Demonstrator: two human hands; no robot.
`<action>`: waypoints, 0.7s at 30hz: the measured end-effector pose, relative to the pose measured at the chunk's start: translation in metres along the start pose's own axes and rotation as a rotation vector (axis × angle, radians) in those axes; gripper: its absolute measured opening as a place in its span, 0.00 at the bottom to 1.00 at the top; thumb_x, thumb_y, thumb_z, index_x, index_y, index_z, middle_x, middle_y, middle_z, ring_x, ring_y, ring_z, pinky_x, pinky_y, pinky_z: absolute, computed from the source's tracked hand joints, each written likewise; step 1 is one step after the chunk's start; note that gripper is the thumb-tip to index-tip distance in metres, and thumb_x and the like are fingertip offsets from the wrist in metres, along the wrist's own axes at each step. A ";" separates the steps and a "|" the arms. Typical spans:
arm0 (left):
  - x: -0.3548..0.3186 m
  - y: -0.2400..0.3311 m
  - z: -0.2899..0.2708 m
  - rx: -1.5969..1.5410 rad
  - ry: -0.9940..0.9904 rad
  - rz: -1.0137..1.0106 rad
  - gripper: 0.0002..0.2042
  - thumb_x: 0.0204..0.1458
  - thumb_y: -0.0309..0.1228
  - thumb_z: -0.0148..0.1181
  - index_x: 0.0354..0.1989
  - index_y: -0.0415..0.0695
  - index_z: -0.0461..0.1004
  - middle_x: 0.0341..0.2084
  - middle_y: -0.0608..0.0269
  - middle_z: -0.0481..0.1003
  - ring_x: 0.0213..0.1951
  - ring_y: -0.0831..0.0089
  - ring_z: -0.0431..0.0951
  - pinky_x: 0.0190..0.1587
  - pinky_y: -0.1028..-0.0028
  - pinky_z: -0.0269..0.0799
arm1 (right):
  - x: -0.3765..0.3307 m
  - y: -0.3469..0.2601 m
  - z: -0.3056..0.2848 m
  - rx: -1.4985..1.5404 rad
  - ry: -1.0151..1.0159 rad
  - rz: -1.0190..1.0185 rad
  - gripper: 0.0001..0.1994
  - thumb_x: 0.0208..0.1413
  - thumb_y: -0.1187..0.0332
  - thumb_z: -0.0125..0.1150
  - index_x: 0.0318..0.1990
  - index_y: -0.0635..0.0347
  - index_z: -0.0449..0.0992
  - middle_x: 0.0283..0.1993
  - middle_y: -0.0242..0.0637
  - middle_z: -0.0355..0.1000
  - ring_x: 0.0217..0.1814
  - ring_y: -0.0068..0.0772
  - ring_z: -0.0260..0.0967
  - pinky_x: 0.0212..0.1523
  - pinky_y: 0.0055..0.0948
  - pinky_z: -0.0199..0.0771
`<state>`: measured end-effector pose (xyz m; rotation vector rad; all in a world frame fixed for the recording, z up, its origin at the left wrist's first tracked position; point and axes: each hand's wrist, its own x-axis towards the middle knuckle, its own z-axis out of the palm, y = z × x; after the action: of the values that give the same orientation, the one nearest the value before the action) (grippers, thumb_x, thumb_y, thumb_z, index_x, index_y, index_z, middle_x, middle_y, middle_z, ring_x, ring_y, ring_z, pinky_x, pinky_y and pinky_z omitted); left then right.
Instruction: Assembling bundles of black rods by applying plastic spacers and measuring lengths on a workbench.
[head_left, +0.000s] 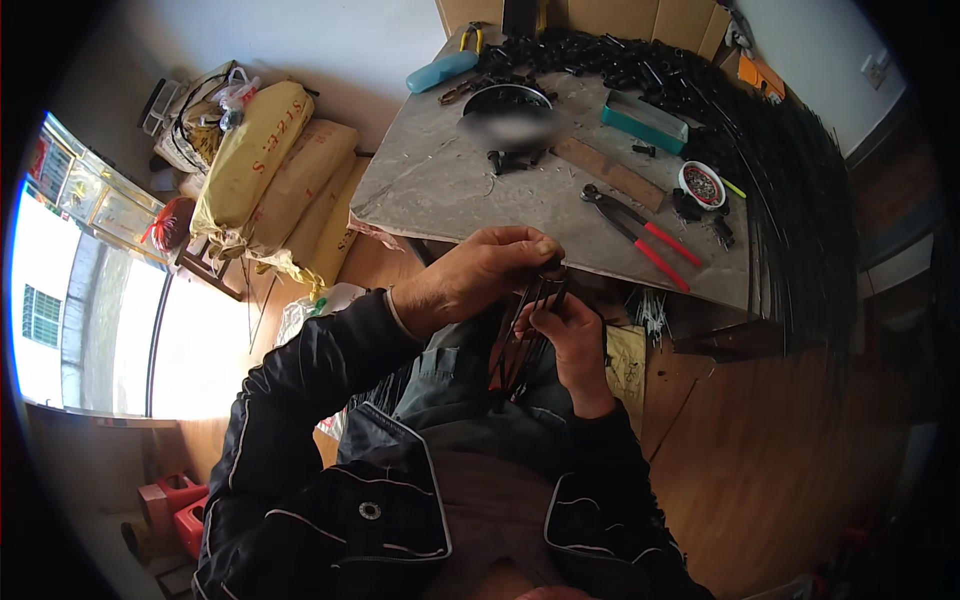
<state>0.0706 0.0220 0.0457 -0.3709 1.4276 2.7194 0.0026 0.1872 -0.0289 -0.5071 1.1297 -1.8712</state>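
Over my lap, in front of the table's near edge, I hold a bundle of thin black rods (522, 345) joined at the top by a small dark fitting. My left hand (470, 272) is closed, its thumb and fingertips pinching the top end by the fitting. Just below and to the right, my right hand (572, 345) has its fingers closed around the rods' upper part. The rods hang down toward my legs, with something reddish behind them. My fingers partly hide the fitting, so its details cannot be made out.
On the grey table (440, 190) lie red-handled nippers (640, 240), a wooden strip (610, 173), a white bowl of small metal pieces (702, 186), a teal box (645, 128) and a round black dish (508, 97). Black parts and long rods (770, 170) line the far and right edges. Yellow sacks (255, 150) stand left.
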 end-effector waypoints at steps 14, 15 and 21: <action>0.000 -0.009 -0.015 -0.166 -0.045 0.011 0.10 0.58 0.32 0.55 0.40 0.38 0.74 0.35 0.64 0.74 0.39 0.75 0.73 0.47 0.72 0.68 | 0.003 0.004 0.006 -0.026 -0.006 0.015 0.04 0.56 0.76 0.60 0.36 0.66 0.73 0.34 0.39 0.75 0.36 0.26 0.72 0.41 0.24 0.72; -0.001 -0.008 -0.016 -0.173 -0.043 0.017 0.10 0.58 0.32 0.55 0.40 0.38 0.74 0.35 0.64 0.74 0.39 0.75 0.73 0.47 0.72 0.68 | 0.004 0.007 0.006 -0.032 -0.010 0.020 0.04 0.56 0.76 0.60 0.36 0.66 0.73 0.34 0.39 0.75 0.36 0.26 0.72 0.41 0.24 0.72; -0.001 -0.008 -0.027 -0.185 -0.129 0.022 0.10 0.57 0.31 0.55 0.41 0.37 0.74 0.36 0.63 0.74 0.40 0.73 0.73 0.48 0.71 0.68 | 0.008 0.013 0.009 -0.108 -0.035 -0.035 0.11 0.58 0.66 0.62 0.39 0.66 0.74 0.33 0.39 0.75 0.34 0.30 0.74 0.40 0.29 0.76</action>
<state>0.0776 0.0046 0.0241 -0.1833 1.1606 2.8424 0.0105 0.1732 -0.0362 -0.6215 1.2105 -1.8310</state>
